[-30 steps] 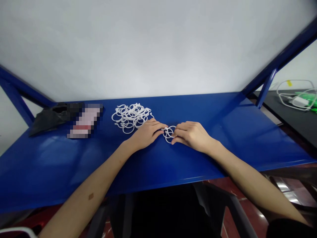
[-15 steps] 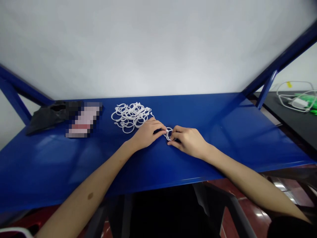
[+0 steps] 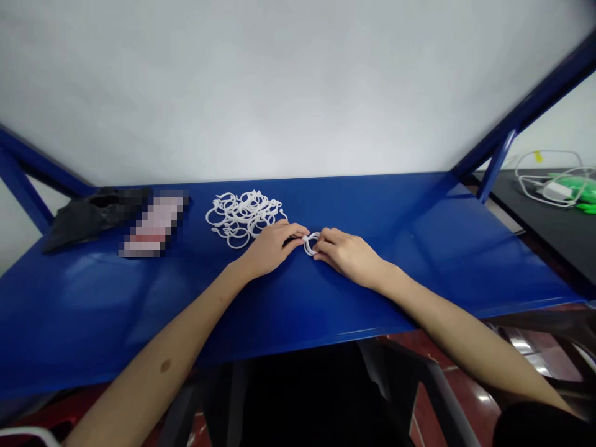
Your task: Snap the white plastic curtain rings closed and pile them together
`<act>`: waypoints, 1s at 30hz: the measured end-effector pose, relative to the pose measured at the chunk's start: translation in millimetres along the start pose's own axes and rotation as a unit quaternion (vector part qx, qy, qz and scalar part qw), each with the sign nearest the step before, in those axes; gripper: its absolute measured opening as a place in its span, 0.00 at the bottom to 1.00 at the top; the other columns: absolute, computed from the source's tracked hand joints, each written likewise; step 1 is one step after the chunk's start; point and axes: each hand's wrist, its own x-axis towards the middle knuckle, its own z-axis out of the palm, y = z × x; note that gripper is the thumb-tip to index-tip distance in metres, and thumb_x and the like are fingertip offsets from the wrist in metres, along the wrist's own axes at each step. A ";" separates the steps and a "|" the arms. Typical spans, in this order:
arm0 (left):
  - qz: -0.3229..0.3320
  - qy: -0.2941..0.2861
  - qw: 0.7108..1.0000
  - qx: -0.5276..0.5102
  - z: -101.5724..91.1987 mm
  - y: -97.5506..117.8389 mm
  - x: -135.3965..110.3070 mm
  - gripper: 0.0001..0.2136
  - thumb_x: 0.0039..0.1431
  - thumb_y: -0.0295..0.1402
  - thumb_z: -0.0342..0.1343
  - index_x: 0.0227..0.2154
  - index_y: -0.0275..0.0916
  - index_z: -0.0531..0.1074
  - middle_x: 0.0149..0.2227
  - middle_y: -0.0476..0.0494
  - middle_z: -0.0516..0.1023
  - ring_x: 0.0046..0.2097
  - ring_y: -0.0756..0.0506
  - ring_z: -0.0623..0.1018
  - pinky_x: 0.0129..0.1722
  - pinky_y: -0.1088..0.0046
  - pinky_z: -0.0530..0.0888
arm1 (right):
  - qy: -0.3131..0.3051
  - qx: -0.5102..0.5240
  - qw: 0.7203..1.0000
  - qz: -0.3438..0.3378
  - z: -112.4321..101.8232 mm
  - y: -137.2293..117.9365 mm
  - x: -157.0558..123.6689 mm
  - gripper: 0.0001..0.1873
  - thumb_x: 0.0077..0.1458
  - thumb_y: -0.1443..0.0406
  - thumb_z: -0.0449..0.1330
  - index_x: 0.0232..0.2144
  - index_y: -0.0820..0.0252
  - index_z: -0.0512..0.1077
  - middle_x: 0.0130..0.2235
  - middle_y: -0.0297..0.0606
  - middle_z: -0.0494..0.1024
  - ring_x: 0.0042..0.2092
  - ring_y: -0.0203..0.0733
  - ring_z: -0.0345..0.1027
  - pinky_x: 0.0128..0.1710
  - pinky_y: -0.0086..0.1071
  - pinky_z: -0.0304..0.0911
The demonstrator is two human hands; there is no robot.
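A small stack of white curtain rings (image 3: 311, 246) is held just over the blue table (image 3: 298, 316). My left hand (image 3: 274, 247) pinches the left side of these rings between thumb and fingers, by a small white knob. My right hand (image 3: 345, 253) grips their right side, its fingers curled and partly covering them. How many rings are in the stack I cannot tell. A loose, tangled pile of similar white rings (image 3: 244, 217) lies just beyond and left of my left hand.
A black bag (image 3: 88, 217) and a pixelated pinkish item (image 3: 153, 226) lie at the table's left. Blue frame bars (image 3: 498, 164) rise at both sides before a white wall (image 3: 298, 87). On a dark surface at right sit a white cable (image 3: 554, 186) and something green (image 3: 582, 189).
My hands have drawn slightly closer together around the stacked rings, which now line up more neatly. My right fingers have closed in further. The camera view has shifted a little.
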 end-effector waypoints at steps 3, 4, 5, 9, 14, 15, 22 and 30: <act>0.032 0.017 0.999 0.039 -0.5 3.4 -2.8 0.10 0.68 0.30 0.51 0.49 0.40 0.72 0.45 0.44 0.80 0.48 0.44 0.76 0.50 0.62 0.74 | 0.000 0.005 1.000 -0.005 0.1 -0.1 -0.1 0.11 0.69 0.62 0.54 0.40 0.63 0.73 0.42 0.43 0.73 0.40 0.42 0.67 0.38 0.34 0.64; 0.055 0.029 0.996 0.062 -0.9 5.6 -4.1 0.11 0.68 0.29 0.50 0.50 0.40 0.71 0.47 0.42 0.79 0.49 0.43 0.75 0.52 0.60 0.73 | 0.002 0.004 1.000 -0.006 0.0 -0.2 -0.1 0.10 0.69 0.62 0.54 0.40 0.63 0.73 0.41 0.43 0.74 0.40 0.42 0.67 0.38 0.34 0.63; 0.081 0.038 0.992 0.086 -1.4 8.2 -5.6 0.11 0.67 0.28 0.50 0.50 0.39 0.71 0.48 0.41 0.78 0.50 0.42 0.75 0.54 0.59 0.72 | 0.005 0.003 1.000 -0.005 0.1 -0.4 0.0 0.10 0.69 0.63 0.54 0.40 0.62 0.73 0.41 0.42 0.74 0.40 0.42 0.67 0.38 0.34 0.63; 0.160 0.007 0.975 0.154 0.7 16.2 -9.6 0.08 0.67 0.31 0.50 0.44 0.38 0.72 0.45 0.40 0.78 0.48 0.41 0.74 0.52 0.59 0.71 | 0.010 -0.004 1.000 0.010 3.3 -1.5 1.3 0.13 0.70 0.63 0.52 0.37 0.63 0.72 0.38 0.42 0.73 0.38 0.42 0.66 0.35 0.33 0.60; 0.169 -0.039 0.971 0.167 12.3 13.9 -9.2 0.13 0.72 0.31 0.42 0.35 0.38 0.70 0.34 0.44 0.76 0.37 0.45 0.74 0.42 0.67 0.72 | 0.010 -0.017 1.000 0.024 9.4 -7.0 3.0 0.17 0.71 0.63 0.49 0.34 0.64 0.72 0.36 0.42 0.74 0.35 0.40 0.65 0.33 0.33 0.56; 0.170 -0.035 0.971 0.164 13.2 13.4 -9.1 0.14 0.72 0.30 0.41 0.33 0.38 0.69 0.33 0.45 0.75 0.36 0.46 0.73 0.41 0.68 0.72 | 0.010 -0.019 0.999 0.025 9.8 -8.1 3.0 0.17 0.71 0.62 0.49 0.34 0.65 0.72 0.35 0.42 0.74 0.34 0.40 0.64 0.33 0.33 0.55; 0.234 -0.019 0.960 0.155 0.1 13.5 -9.8 0.16 0.71 0.24 0.38 0.33 0.39 0.69 0.31 0.47 0.75 0.36 0.49 0.75 0.41 0.73 0.75 | 0.005 -0.035 0.996 -0.084 -5.5 -0.4 -1.9 0.16 0.69 0.57 0.53 0.43 0.63 0.74 0.43 0.42 0.78 0.37 0.41 0.68 0.35 0.34 0.57; 0.269 -0.019 0.946 0.179 -8.7 16.4 -10.8 0.14 0.70 0.23 0.40 0.33 0.39 0.70 0.34 0.45 0.76 0.38 0.48 0.75 0.41 0.72 0.76 | -0.002 -0.101 0.990 -0.103 -11.5 2.9 -3.4 0.11 0.70 0.68 0.51 0.40 0.61 0.73 0.41 0.38 0.79 0.36 0.40 0.66 0.33 0.36 0.52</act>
